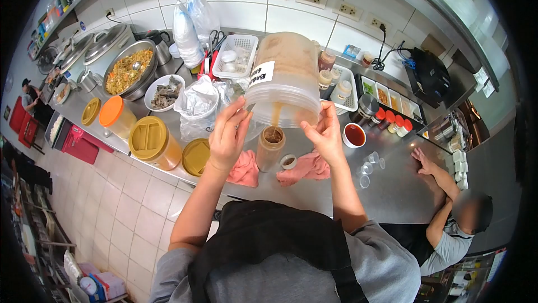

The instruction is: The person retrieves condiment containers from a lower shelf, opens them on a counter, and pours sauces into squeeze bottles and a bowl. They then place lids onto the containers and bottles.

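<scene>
A large translucent tub (288,59) with a white label is tipped mouth-down between my hands. My left hand (228,135) grips its rim from the left, and my right hand (326,137) holds the rim from the right. Brown liquid runs from the tub toward a bottle (270,154) standing upright below, with brown contents at its mouth. Pink cloths (305,169) lie on the counter around the bottle. Beside it sits a small cup (288,162) with something brown inside.
Yellow-lidded jar (155,143), orange-lidded jar (117,117) and a loose yellow lid (196,157) stand left. A bowl of red sauce (354,135) and small plastic cups (367,168) are right. A co-worker's hand (424,162) rests on the steel counter (392,193).
</scene>
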### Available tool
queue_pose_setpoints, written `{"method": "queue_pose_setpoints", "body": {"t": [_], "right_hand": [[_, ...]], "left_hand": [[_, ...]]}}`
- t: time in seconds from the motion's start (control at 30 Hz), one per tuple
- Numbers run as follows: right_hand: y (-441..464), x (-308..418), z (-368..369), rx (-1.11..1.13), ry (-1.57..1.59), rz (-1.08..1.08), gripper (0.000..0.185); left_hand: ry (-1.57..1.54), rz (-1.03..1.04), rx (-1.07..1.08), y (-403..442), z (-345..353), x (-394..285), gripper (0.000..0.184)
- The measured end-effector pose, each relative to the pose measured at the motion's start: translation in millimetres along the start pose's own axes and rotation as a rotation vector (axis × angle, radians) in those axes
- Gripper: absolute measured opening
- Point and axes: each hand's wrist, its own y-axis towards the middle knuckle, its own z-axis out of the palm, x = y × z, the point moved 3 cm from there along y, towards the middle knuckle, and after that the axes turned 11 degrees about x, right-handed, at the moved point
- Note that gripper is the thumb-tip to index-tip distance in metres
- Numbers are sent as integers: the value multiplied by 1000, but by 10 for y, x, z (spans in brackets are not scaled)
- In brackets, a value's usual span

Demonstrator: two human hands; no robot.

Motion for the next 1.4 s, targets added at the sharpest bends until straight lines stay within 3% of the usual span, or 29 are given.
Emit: {"method": "queue_pose_setpoints", "body": {"t": [0.13, 0.23, 0.33, 0.53, 0.67, 0.77, 0.97, 1.0, 1.1, 1.2, 1.23, 1.3, 1.4], "right_hand": [[-49, -198, -52, 24, -5, 55, 37], [-55, -327, -95, 0, 33, 91, 36], [-12, -367, -127, -69, 54, 132, 32], [42, -329, -213, -235, 95, 254, 21], [-21, -539, -368, -377, 160, 387, 24], [-125, -935, -569, -402, 209, 508, 30], [-263, -1523, -836, -418, 272, 600, 40], [-278, -1553, -847, -417, 290, 598, 42], [-318, -1323, -875, -274, 52, 768, 59], [-484, -1366, -934, 335, -537, 902, 72], [-572, -1413, -865, 383, -617, 794, 74], [-773, -1500, -630, 468, -773, 563, 79], [-777, -1593, -462, 460, -750, 642, 81]], "left_hand": [[-41, -105, 57, -148, 84, 58, 18], [-138, -298, 167, -190, 191, 136, 16], [-193, -310, 210, -25, 302, 251, 14], [-178, -409, 529, 359, 707, 433, 19], [2, -169, 649, 399, 1067, 483, 26], [83, -80, 635, 370, 1284, 505, 23], [-83, -231, 561, 324, 1192, 721, 23], [-172, -330, 579, 333, 1079, 708, 18], [-263, -362, 501, 62, 833, 834, 14], [-389, -496, 502, -276, 558, 919, 20], [-438, -545, 511, -433, 497, 914, 24], [-538, -589, 538, -714, 418, 816, 43], [-662, -648, 599, -1144, 440, 690, 79]]}}
